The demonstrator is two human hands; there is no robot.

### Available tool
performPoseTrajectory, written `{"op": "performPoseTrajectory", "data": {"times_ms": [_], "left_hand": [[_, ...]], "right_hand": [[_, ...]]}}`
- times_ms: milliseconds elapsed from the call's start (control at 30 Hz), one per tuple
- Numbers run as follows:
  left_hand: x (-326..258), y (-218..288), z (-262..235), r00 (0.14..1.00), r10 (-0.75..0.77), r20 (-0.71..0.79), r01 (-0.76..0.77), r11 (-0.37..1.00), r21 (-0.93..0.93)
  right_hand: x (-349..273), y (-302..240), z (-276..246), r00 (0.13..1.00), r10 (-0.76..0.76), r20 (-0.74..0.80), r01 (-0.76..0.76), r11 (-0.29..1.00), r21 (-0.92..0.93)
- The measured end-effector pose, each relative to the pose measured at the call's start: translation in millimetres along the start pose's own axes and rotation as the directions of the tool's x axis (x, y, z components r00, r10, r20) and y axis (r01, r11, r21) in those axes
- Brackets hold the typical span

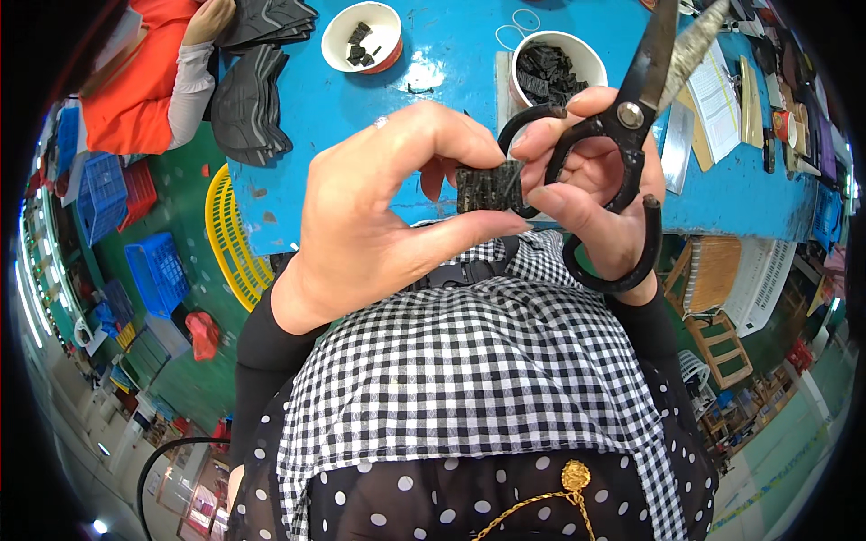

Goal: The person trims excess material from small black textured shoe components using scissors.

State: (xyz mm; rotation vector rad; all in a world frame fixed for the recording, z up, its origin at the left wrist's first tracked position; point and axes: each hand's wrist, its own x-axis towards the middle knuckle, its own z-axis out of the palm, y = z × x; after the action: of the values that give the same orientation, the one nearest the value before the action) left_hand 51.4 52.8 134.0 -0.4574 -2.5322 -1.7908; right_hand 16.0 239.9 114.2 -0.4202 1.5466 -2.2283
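Head view: small black fabric patch [489, 187] is pinched between left hand [379, 212] thumb and forefinger, just below the paper cup of black pieces [557, 65] on the blue table [451, 63]. Black scissors [631, 117] are gripped in right hand [586, 189], fingers also touching the patch, blades nearly shut, pointing up. Step judged: inspection or trimming; the patch must be brought to the blades.

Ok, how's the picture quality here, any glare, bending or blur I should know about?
Head view: a bright glare patch sits on the blue table between the two bowls; the fisheye lens bends the table edge and floor crates toward a dark rim. The left hand, the black piece and the scissors look sharp and evenly lit.
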Motion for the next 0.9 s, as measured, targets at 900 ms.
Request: {"op": "performPoseTrajectory", "data": {"times_ms": [900], "left_hand": [[0.4, -2.5, -1.0, 0.995, -0.098, 0.013, 0.099, 0.981, -0.164]], "right_hand": [[3.3, 4.9, 5.8, 0.994, 0.113, 0.012, -0.114, 0.989, 0.092]]}}
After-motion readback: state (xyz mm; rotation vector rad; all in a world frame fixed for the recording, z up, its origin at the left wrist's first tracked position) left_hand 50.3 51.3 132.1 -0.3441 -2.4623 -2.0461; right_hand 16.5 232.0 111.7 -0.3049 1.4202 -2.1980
